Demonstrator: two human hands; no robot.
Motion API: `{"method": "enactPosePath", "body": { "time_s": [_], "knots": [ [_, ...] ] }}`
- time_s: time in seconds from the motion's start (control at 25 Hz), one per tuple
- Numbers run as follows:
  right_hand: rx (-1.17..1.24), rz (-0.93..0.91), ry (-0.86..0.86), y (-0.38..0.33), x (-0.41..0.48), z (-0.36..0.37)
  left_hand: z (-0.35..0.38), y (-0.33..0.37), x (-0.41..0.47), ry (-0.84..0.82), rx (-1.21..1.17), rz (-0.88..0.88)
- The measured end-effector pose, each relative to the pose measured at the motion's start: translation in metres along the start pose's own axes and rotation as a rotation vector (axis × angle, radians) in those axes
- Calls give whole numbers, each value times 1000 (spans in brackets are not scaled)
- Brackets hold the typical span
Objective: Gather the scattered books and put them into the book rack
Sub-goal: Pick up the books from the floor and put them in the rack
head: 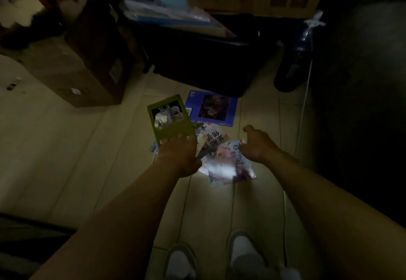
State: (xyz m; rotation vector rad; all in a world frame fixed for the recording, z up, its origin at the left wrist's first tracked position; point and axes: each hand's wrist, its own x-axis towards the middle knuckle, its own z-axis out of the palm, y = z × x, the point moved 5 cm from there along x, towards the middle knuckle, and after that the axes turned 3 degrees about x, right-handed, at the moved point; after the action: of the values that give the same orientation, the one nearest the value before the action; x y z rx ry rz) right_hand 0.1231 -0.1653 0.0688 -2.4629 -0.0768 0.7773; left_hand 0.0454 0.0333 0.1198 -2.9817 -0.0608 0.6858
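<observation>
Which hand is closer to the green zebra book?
Left. The left hand grips the green zebra book by its lower edge; the right hand is apart, above the scattered books.

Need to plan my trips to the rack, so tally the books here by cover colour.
green book: 1, gripped by the left hand
blue book: 1, flat on the floor
white books: 2 plainly seen, overlapping; further edges beneath, count unclear
Total: at least 4
</observation>
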Motion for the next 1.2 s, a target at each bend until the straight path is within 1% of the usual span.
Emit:
{"method": "enactPosePath", "body": {
  "time_s": [0.16, 0.28, 0.4, 0.48, 0.64, 0.76, 0.84, 1.0, 1.08, 1.16, 1.2],
  "knots": [
    [42, 119, -27, 38, 31, 55, 62, 15, 36, -99, -78, 43],
    [60, 261, -9, 70, 49, 89, 113, 26, 59, -155, -277, 33],
    [75, 401, 74, 96, 57, 109, 163, 36, 79, -220, -425, -10],
    [62, 447, 141, 105, 60, 116, 185, 40, 89, -230, -518, -53],
    [63, 495, 155, 112, 65, 124, 198, 38, 96, -149, -796, -295],
    [117, 556, 157, 118, 64, 125, 201, 36, 96, -153, -966, -378],
    [169, 598, 180, 124, 61, 126, 203, 33, 95, -168, -1026, -419],
    [296, 591, 260, 127, 53, 129, 205, 34, 100, -225, -1147, -411],
    [351, 564, 262, 126, 50, 131, 203, 36, 103, -278, -1136, -385],
    [341, 543, 275, 125, 48, 133, 198, 40, 101, -331, -1140, -357],
    [329, 535, 291, 125, 47, 133, 198, 43, 99, -386, -1166, -350]
  ]
}}
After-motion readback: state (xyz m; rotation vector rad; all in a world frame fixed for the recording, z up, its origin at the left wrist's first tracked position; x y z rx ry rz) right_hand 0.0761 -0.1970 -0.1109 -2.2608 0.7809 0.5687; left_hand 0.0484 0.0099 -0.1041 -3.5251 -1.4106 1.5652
